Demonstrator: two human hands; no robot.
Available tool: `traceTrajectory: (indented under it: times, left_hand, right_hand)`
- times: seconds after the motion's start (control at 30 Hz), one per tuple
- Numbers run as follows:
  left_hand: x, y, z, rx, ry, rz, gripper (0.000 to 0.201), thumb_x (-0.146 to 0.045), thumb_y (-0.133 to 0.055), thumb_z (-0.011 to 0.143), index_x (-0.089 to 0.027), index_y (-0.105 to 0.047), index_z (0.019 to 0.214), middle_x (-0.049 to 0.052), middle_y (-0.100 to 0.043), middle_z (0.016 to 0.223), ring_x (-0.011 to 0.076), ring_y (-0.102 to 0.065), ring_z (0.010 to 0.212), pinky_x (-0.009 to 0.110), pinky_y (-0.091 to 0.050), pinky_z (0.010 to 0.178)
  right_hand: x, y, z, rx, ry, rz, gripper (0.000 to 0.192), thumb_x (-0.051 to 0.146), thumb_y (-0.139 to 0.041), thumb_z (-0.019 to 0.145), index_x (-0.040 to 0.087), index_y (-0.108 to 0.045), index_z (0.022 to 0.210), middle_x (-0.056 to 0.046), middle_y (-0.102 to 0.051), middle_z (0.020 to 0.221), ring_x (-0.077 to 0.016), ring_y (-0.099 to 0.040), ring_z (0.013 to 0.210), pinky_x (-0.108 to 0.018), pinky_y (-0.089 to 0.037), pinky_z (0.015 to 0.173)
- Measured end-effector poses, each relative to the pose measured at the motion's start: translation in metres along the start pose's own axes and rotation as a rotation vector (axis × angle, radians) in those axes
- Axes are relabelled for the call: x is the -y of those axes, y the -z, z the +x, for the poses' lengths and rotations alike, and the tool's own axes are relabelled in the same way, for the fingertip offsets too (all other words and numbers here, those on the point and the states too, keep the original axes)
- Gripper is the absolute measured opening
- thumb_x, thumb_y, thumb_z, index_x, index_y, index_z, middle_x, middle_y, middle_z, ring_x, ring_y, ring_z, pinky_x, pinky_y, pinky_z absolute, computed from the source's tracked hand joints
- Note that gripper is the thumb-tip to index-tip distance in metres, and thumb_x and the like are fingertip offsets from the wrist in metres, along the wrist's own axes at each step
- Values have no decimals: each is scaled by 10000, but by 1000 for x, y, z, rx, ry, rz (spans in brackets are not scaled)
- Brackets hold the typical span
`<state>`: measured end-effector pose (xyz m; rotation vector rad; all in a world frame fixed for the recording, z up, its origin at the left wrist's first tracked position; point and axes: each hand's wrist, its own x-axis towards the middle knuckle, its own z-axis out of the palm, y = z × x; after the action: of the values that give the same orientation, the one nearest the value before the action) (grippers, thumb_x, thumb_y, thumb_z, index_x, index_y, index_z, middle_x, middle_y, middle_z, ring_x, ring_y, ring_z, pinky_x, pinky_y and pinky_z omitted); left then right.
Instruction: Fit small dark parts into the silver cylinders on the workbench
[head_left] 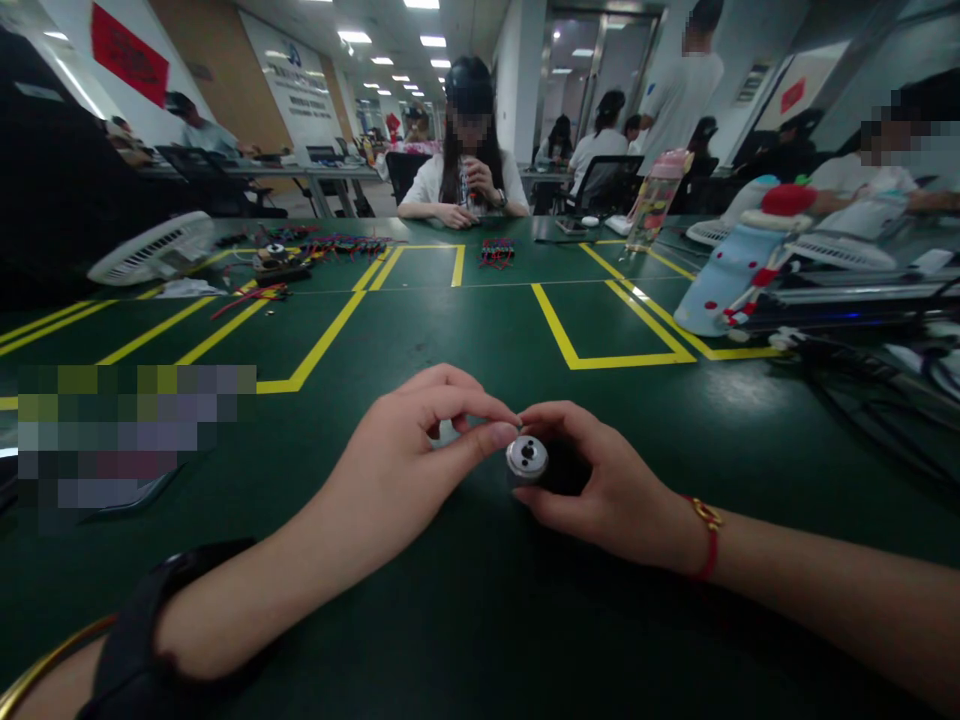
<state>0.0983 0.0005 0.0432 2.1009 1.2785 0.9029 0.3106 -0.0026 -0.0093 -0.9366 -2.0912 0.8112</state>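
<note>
Upright between my hands is a small cylinder that looks like a motor point(527, 458), with a silver round end facing up and dark holes in it. My right hand point(600, 480) curls around it from the right, thumb in front and fingers behind. From the left, my left hand point(431, 430) reaches to its far upper edge, thumb and index finger pinched together. Whatever lies between those fingertips is too small to make out. The lower part of the cylinder is in shadow, so I cannot tell whether it touches the green table point(420, 620).
Yellow tape point(630, 362) marks the table. A blue bottle-shaped item point(720, 270) and black cables point(862, 390) lie at right. Wired parts point(345, 245) and a white fan point(154, 250) are at far left. A person point(469, 150) sits opposite.
</note>
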Motion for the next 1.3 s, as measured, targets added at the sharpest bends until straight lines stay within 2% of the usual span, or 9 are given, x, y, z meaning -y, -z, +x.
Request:
traceTrajectory:
  times: [0.27, 0.47, 0.6, 0.77, 0.9, 1.0, 1.1, 1.2, 1.3]
  left_hand:
    - [29, -22, -11, 236, 45, 57, 78, -272, -680, 825, -267, -756, 843, 1, -646, 900, 179, -604, 881, 314, -461, 803]
    - [30, -22, -12, 240, 56, 52, 140, -315, -684, 822, -269, -731, 945, 0, -648, 941, 175, -590, 866, 286, -447, 764]
    - [31, 12, -21, 172, 206, 35, 254, -416, -591, 878, -264, -682, 1061, -4, -640, 1013, 163, -575, 820, 262, -427, 709]
    - [68, 58, -46, 71, 494, 20, 337, -505, -561, 864, -268, -643, 1089, -35, -628, 840, 181, -571, 825, 252, -405, 710]
    - [98, 69, -58, -40, 597, -14, 415, -589, -516, 859, -263, -637, 1085, -44, -561, 727, 164, -518, 702, 248, -371, 630]
    - [105, 68, -59, -52, 586, -54, 422, -612, -506, 862, -268, -646, 1062, -45, -547, 720, 162, -514, 718, 250, -371, 649]
    - [104, 65, -57, -48, 568, -27, 423, -621, -525, 848, -270, -661, 1041, -44, -555, 714, 166, -530, 739, 258, -377, 690]
    - [102, 63, -54, -49, 570, 3, 441, -635, -521, 840, -276, -668, 1050, -39, -574, 736, 174, -540, 745, 268, -376, 688]
    - [101, 61, -52, -52, 575, 48, 473, -659, -521, 821, -270, -676, 1041, -33, -581, 730, 183, -548, 734, 271, -371, 657]
  right_hand:
    - [5, 2, -1, -36, -38, -115, 351, 267, -668, 733, 222, -559, 1063, -3, -619, 999, -103, -587, 868, -251, -498, 755]
    - [8, 8, 2, -69, -64, -139, 357, 292, -684, 734, 216, -577, 1066, -10, -636, 1009, -114, -605, 886, -254, -509, 777]
    - [-13, 60, -2, -292, -178, -253, 423, 390, -711, 726, 212, -594, 1092, -37, -653, 1032, -151, -630, 900, -300, -523, 796]
    - [-63, 152, -34, -651, -535, -619, 484, 418, -762, 647, 203, -629, 1059, -59, -677, 925, -157, -632, 770, -299, -501, 710]
    - [-89, 186, -56, -698, -697, -719, 431, 396, -755, 649, 183, -641, 1007, -92, -681, 894, -189, -638, 757, -323, -494, 673]
    - [-91, 180, -57, -695, -674, -818, 549, 417, -763, 631, 152, -626, 1091, -147, -658, 1063, -266, -637, 940, -405, -494, 817]
    - [-73, 151, -47, -664, -452, -1018, 789, 456, -756, 646, 141, -495, 1322, -197, -461, 1390, -355, -405, 1306, -512, -297, 1085]
    - [-38, 97, -30, -331, -73, -1007, 652, 505, -622, 793, 188, -475, 1343, -143, -480, 1374, -298, -424, 1279, -493, -322, 1072]
    - [-3, 36, -10, 29, 50, -753, 561, 518, -566, 847, 236, -512, 1329, -88, -551, 1273, -228, -511, 1144, -426, -433, 953]
